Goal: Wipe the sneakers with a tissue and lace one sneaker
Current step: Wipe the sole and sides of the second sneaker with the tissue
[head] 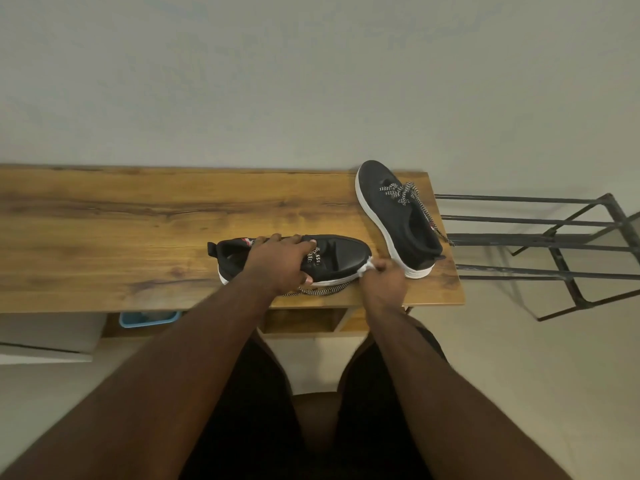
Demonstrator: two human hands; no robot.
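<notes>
Presently, at the left, my left hand clamps over the collar and tongue of the near black fabric sneaker with a white rubber sole, fingers curled round its far side and thumb on the near sole edge; the shoe lies on its side on the brown wood-grain table, toe pointing right; its black-and-white patterned lace trails loose along the table's front edge, only partly threaded. Next, my right hand pinches a small white tissue against the toe's sole; the wiping stage appears under way. Further right, the second black sneaker stands near the table's right end, its heel close to the corner and its lace hanging over the side; beyond stands a black metal rack.

Risks, in my judgement: a hard wipe could tear the thin tissue; my right elbow could nudge the second shoe off the corner; the loose lace may snag under the sole.
</notes>
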